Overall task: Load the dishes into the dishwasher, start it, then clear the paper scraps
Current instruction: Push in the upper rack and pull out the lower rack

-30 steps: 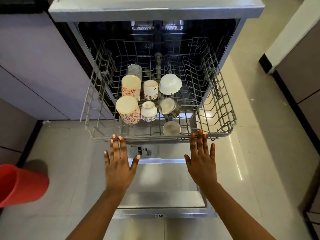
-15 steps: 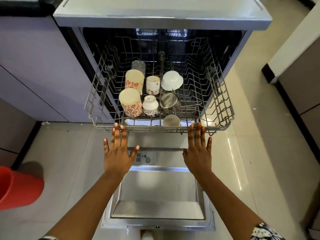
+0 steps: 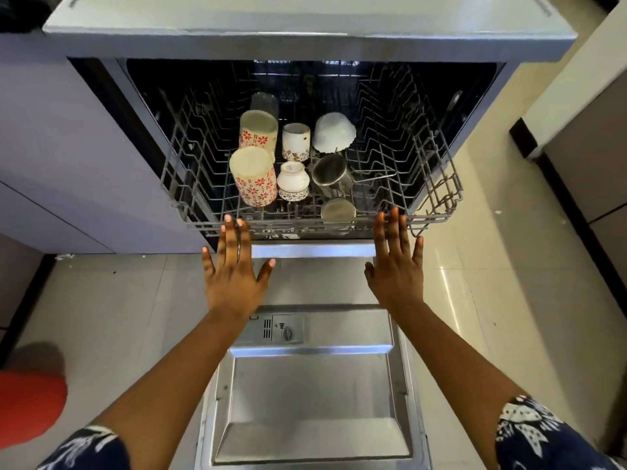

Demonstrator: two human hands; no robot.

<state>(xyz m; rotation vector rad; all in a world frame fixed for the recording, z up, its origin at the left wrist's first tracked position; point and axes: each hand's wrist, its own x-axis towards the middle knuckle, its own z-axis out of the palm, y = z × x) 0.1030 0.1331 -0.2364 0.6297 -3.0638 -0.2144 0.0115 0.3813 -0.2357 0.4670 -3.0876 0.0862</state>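
Observation:
The grey wire rack [image 3: 434, 184] sticks partway out of the open dishwasher [image 3: 305, 39]. It holds two red-flowered mugs [image 3: 254, 176], small patterned cups [image 3: 293, 178], a white bowl [image 3: 334, 132], a steel cup [image 3: 330, 171] and a glass, all upside down or tilted. My left hand [image 3: 234, 269] and my right hand [image 3: 395, 262] are flat with straight, spread fingers, their fingertips against the rack's front rail. The dishwasher door [image 3: 305, 401] lies open flat below my arms.
A red bin [image 3: 27, 405] stands on the tiled floor at the lower left. Purple cabinets [image 3: 68, 157] flank the dishwasher on the left; a wall and dark skirting run along the right. Small white scraps [image 3: 64, 256] lie on the floor by the left cabinet.
The rack has slid back into the dishwasher under both hands, which moved forward with it. The view has come closer, and more of the door shows.

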